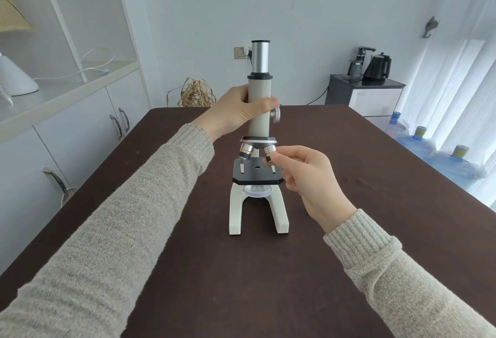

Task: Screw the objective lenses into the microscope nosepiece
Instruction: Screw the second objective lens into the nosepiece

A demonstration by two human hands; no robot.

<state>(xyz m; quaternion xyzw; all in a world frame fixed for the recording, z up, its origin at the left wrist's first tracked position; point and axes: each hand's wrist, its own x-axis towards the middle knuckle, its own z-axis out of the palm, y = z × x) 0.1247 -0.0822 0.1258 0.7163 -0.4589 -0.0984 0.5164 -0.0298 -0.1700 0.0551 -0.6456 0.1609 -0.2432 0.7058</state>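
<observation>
A dark table [349, 230] carries the microscope [258, 123], upright toward its far edge. The left hand [239, 112] grips the tube [259, 112]. The right hand [306, 176] pinches 1 lens [269, 151] at the nosepiece [258, 141]; another lens [245, 153] hangs beside it.

Your left sleeve [128, 230] and right sleeve [397, 278] are the same knitted jumper, a pale oatmeal grey flecked with darker and lighter yarn. Each sleeve ends in a ribbed cuff with fine vertical ridges, close round the wrist. The knit looks soft and slightly fuzzy, without print or logo. Your left hand [239, 112] and right hand [308, 176] are bare: no rings, watch or gloves.
</observation>
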